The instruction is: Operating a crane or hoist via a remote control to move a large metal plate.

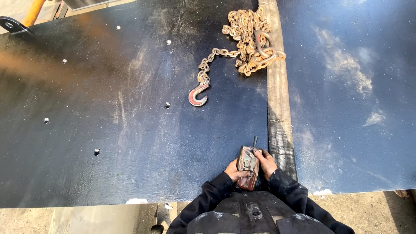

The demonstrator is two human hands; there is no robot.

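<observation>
A big black steel plate [108,130] fills most of the view, lying flat, its painted face scuffed and dusty, with small round holes scattered over the left half. A second black plate [355,86] lies to the right, streaked with pale dust. Between the two runs a worn grey strap [279,108], stretching from the top edge down towards the person. Bare concrete ground [86,219] shows along the bottom, past the plates' near edge.

At the top, a rusty chain [245,37] sits in a heap, partly on the strap, with a large ring [265,47] lying in the pile. One length of chain trails off to the left and down, ending in a hook [197,96] with a red-painted tip that rests on the left plate, well apart from the hands.

Near the bottom, the person's dark sleeves reach forward over the plate's near edge. Both hands hold a remote [248,167], a worn brownish handset with a short stub aerial at its top, just left of the strap. The left hand [236,172] is wrapped round the remote's left side, fingers curled across its lower face. The right hand [266,162] grips the right side, fingers lying over the upper edge.
</observation>
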